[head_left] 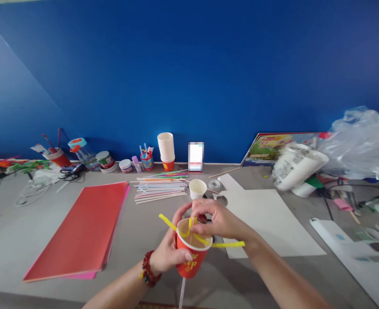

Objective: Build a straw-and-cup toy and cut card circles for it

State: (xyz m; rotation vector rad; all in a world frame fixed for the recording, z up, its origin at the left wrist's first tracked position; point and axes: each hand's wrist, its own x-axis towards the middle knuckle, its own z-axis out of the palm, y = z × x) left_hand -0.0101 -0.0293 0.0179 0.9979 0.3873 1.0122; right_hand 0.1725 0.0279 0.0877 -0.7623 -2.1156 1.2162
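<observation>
My left hand (pixel 168 253) is wrapped round a red paper cup (pixel 194 262) with yellow lettering and a white rim, tilted so its inside shows. Yellow strips (pixel 230 245), perhaps pipe cleaners or straws, poke out through the cup on both sides. The fingertips of my right hand (pixel 213 216) pinch an upright yellow piece (pixel 192 223) at the cup's mouth. Below the base hangs a clear straw (pixel 182 292). Just beyond my hands a small white paper cup (pixel 197 188) stands on the table.
Red paper sheets (pixel 80 227) lie at left, a white sheet (pixel 257 214) at right. Straws and sticks (pixel 160 189) lie behind my hands. A cup stack (pixel 166 148) and a screen (pixel 196 156) stand by the blue wall. Plastic-wrapped cups (pixel 299 165) and a plastic bag (pixel 363 141) crowd the right.
</observation>
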